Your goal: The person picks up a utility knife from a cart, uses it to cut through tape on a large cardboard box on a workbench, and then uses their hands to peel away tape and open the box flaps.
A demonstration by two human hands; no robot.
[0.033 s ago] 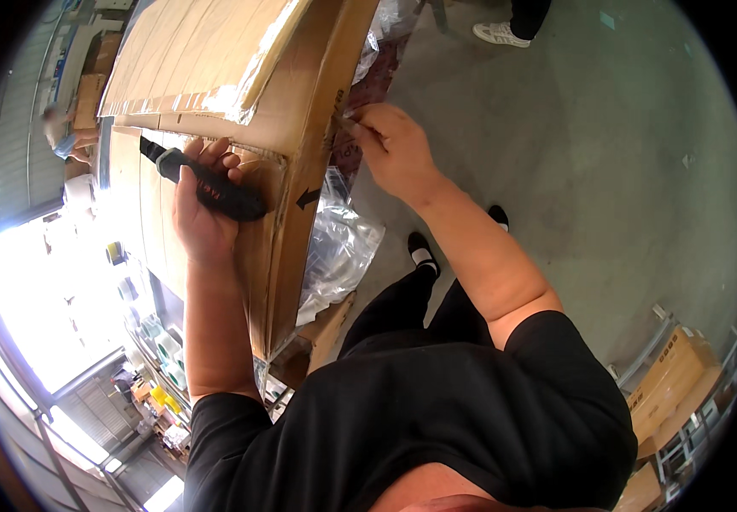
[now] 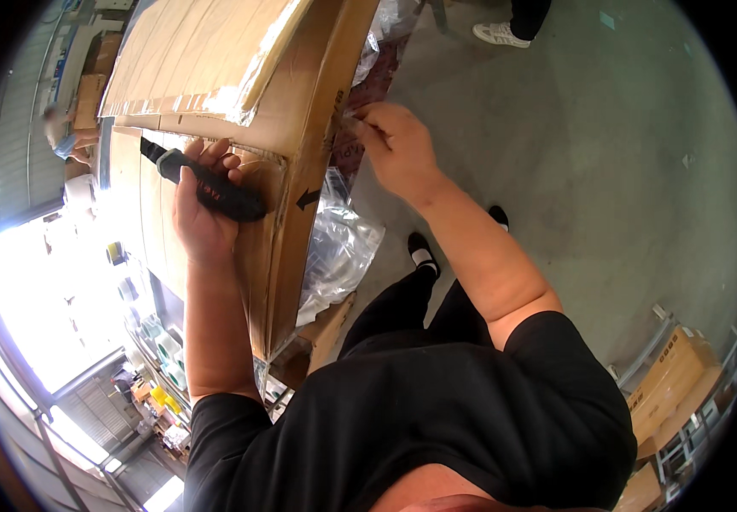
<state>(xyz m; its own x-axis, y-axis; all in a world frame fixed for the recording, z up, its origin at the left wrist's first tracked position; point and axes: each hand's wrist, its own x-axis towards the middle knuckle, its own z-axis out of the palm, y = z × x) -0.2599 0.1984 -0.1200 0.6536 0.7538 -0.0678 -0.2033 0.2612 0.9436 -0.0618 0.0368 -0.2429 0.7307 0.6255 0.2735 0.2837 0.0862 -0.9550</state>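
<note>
In my left hand [image 2: 202, 226] is a black utility knife [image 2: 215, 189], its dark blade out and pointing to the far left. That hand rests over a large cardboard box [image 2: 249, 256], whose side carries a black arrow. My right hand [image 2: 398, 145] is closed in a pinch beside the box's right edge. Between its fingertips is a small, see-through strip [image 2: 353, 122] that looks like clear tape; its far end is hard to make out. A raised cardboard flap [image 2: 198, 55] with shiny tape along its edge lies on the far part of the box.
Clear plastic wrap [image 2: 338, 247] hangs beside the box, near my feet. Another person's shoe [image 2: 502, 34] stands on the grey floor at the far right. Another person [image 2: 65, 141] is at the far left. A cardboard box [image 2: 675, 375] leans at the lower right, by metal frames.
My right hand has shifted very slightly to the right, away from the box edge. The left hand and knife have barely moved.
</note>
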